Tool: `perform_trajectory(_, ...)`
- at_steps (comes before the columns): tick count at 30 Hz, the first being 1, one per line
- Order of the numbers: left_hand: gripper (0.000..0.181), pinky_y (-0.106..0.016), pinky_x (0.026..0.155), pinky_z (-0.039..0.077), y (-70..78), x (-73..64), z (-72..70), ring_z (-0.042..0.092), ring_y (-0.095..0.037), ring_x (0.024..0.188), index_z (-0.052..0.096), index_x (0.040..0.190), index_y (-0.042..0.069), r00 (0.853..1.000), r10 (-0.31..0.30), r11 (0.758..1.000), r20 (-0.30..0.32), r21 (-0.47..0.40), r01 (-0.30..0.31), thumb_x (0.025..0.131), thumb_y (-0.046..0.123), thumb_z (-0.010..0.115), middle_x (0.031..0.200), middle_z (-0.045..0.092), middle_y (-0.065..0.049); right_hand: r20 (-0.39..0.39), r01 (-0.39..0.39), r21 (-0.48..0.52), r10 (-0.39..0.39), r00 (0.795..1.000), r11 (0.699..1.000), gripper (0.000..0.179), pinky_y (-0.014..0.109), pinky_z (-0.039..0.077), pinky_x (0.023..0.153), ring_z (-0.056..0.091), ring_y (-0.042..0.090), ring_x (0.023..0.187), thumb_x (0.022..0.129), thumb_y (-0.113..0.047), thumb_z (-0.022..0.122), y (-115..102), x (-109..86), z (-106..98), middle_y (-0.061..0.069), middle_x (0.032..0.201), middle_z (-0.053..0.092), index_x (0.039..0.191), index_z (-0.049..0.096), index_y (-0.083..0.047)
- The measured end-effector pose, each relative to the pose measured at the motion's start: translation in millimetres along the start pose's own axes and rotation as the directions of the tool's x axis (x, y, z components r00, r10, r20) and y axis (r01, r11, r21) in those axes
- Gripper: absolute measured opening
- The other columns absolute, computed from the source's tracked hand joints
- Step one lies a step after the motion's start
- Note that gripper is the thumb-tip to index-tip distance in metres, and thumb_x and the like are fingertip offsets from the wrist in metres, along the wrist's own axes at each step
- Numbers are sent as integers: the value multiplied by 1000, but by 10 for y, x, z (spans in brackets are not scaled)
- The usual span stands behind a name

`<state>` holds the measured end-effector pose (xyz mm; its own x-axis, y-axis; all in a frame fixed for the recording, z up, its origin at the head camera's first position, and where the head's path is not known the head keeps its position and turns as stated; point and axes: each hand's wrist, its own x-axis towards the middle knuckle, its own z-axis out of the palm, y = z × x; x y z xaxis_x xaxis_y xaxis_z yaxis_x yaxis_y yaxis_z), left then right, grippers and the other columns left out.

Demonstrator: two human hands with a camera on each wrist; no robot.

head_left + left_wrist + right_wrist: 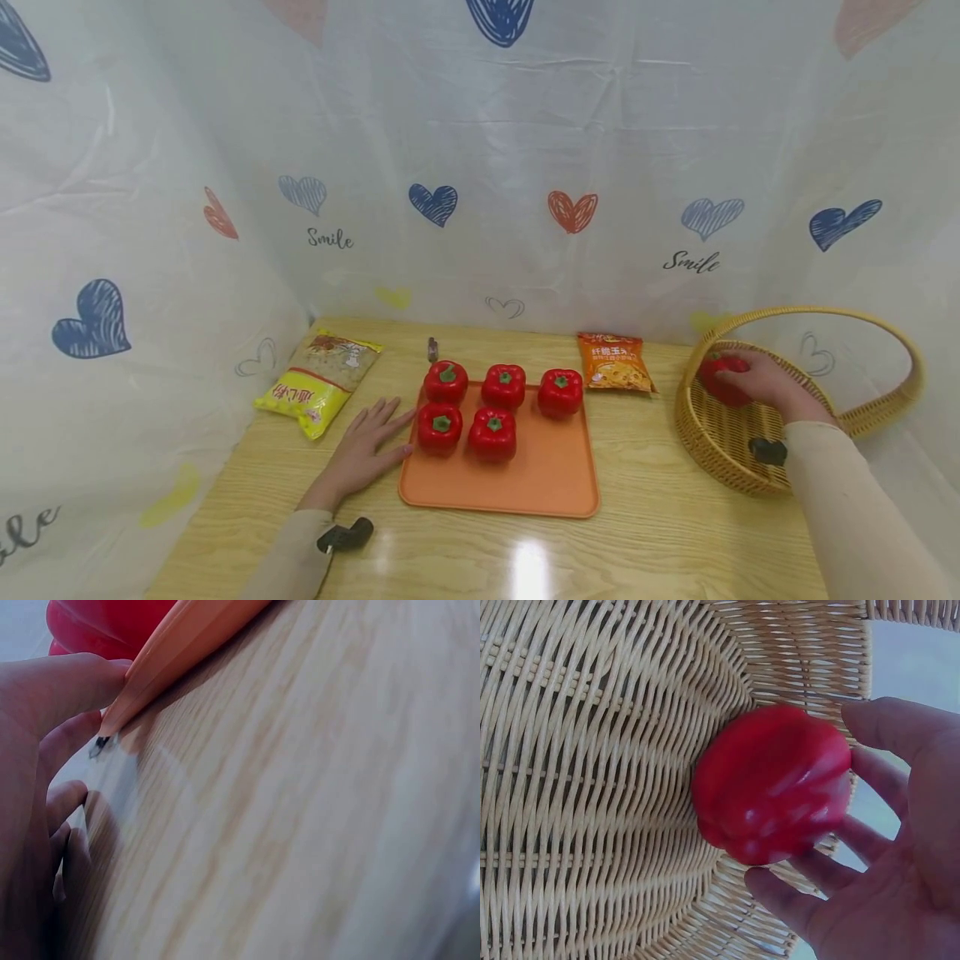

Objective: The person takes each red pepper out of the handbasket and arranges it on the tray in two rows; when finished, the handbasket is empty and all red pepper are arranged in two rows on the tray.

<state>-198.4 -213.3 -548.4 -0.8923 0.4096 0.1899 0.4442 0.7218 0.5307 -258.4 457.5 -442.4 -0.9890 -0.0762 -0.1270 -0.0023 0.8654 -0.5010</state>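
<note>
In the head view my right hand [772, 387] is inside the wicker basket [720, 450], at a red bell pepper [723, 379]. The right wrist view shows that bell pepper [772, 784] lying against the woven wall, with the spread fingers of my right hand [900, 847] along its edge and the thumb apart from them. Flat on the table, my left hand [363, 454] touches the left edge of an orange tray [540, 475]. Several red bell peppers stand on this tray, one of them a pepper [492, 435] near its middle.
A yellow bag [322, 379] lies left of the tray and an orange snack packet [615, 362] behind it on the right. A small dark object [432, 349] is near the tray's back left corner. The basket's tall handle [817, 311] arches over it. A heart-patterned curtain [480, 267] surrounds the table.
</note>
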Motion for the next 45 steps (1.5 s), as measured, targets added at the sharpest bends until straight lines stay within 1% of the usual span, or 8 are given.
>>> perform_trajectory(2, 61, -58, 123, 9, 0, 0, 0, 21, -42, 152, 52, 152, 23, 1000, -2, 1000, 1, 0, 2, 96, 45, 65, 162, 35, -16, -5, 2, -11, -2, 1000, 1000, 57, 64, 50, 91, 58, 53, 109, 102, -26, 60, -97, -63, -11, 42, 125, 55, 140, 45, 13)
perform_trajectory(5, 61, -58, 123, 8, -1, -1, 1, 20, -41, 153, 51, 152, 23, 1000, -5, 1000, 3, 1, 5, 97, 46, 65, 162, 35, -16, 8, -7, 1, 7, 1000, 1000, 55, 63, 52, 90, 59, 52, 109, 103, -24, 61, -138, -107, -12, 41, 123, 56, 140, 45, 13)
perform_trajectory(9, 61, -58, 123, 8, -1, -2, 3, 20, -41, 153, 51, 152, 23, 1000, -6, 1000, 2, 0, 6, 97, 45, 65, 162, 35, -16, 6, -40, 1, 40, 999, 999, 52, 53, 56, 83, 62, 47, 103, 99, -24, 66, -110, -111, -4, 38, 116, 59, 132, 48, 12)
perform_trajectory(14, 61, -58, 123, 8, 0, -2, 6, 20, -41, 153, 51, 152, 23, 1000, -6, 1000, 2, -3, 6, 96, 45, 65, 162, 35, -16, -10, -18, -42, 17, 1000, 999, 41, 48, 55, 77, 62, 42, 95, 95, -17, 69, -63, -102, -1, 33, 106, 62, 121, 53, 12)
perform_trajectory(24, 62, -57, 124, 8, 6, 0, 5, 19, -40, 153, 51, 152, 25, 1000, -23, 1000, 12, -6, 23, 96, 48, 65, 163, 34, -15, -6, 53, -120, -54, 999, 991, 36, 48, 52, 74, 63, 41, 89, 94, -16, 71, -109, -162, -27, 31, 100, 66, 118, 62, 9)
perform_trajectory(29, 62, -58, 124, 8, 0, 2, 9, 19, -40, 153, 50, 152, 25, 1000, -19, 1000, 9, -1, 19, 96, 48, 65, 163, 34, -15, -10, 51, -112, -53, 999, 992, 35, 47, 51, 77, 63, 41, 91, 92, -16, 73, -108, -185, -36, 29, 100, 67, 116, 63, 8)
perform_trajectory(36, 62, -58, 123, 8, -6, 6, 13, 20, -41, 153, 51, 152, 25, 1000, -13, 1000, 6, 2, 13, 96, 47, 65, 163, 34, -15, 6, 30, -97, -29, 1000, 995, 40, 57, 52, 81, 63, 43, 95, 94, -19, 72, -79, -215, -49, 30, 104, 66, 119, 61, 9)
perform_trajectory(45, 62, -58, 123, 8, -6, 6, 10, 20, -41, 153, 51, 152, 24, 1000, -10, 1000, 6, -5, 10, 96, 46, 65, 163, 34, -15, 12, 10, -78, -9, 1000, 997, 41, 48, 53, 77, 63, 44, 96, 94, -22, 71, -28, -251, -54, 32, 106, 65, 120, 60, 8)
